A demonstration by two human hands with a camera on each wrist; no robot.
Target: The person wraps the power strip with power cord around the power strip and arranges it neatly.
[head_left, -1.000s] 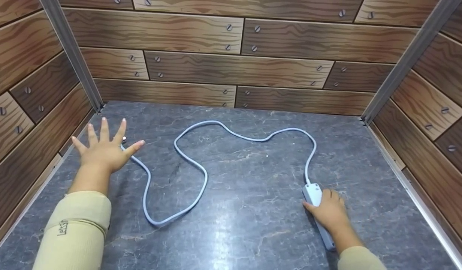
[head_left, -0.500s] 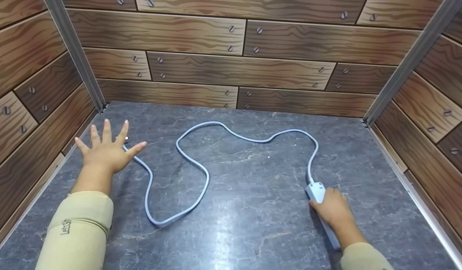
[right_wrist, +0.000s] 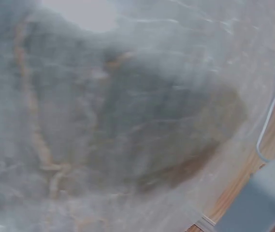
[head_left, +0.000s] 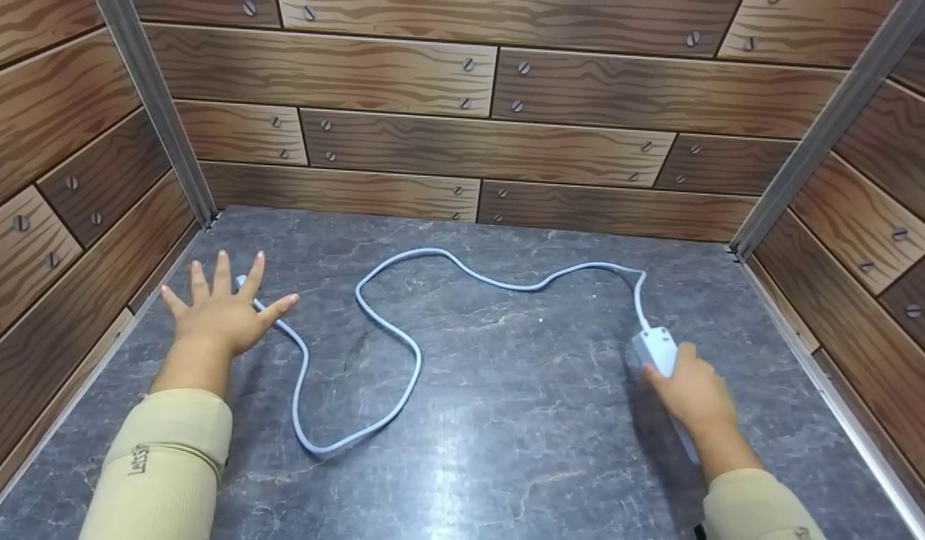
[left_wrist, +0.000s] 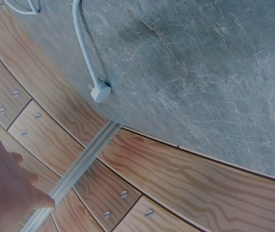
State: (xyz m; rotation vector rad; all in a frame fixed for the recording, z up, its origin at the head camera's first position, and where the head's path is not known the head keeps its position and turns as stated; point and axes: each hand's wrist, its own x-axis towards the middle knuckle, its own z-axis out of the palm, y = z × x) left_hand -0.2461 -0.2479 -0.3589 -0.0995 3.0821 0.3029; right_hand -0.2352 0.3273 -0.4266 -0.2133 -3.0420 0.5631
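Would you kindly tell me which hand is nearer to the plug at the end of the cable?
Left. The left hand is close, the plug showing between its spread fingers in the head view; the right hand is far to the right, gripping the power strip.

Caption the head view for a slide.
Right hand grips a pale-blue power strip, its cord winding across a gray marbled surface; left hand spread.

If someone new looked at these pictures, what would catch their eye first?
Probably the pale blue cord, winding across the dark marbled surface. At its right end in the head view, the right hand grips a long pale block; near its other end, the left hand is splayed wide. Wood-patterned walls stand behind and at both sides.
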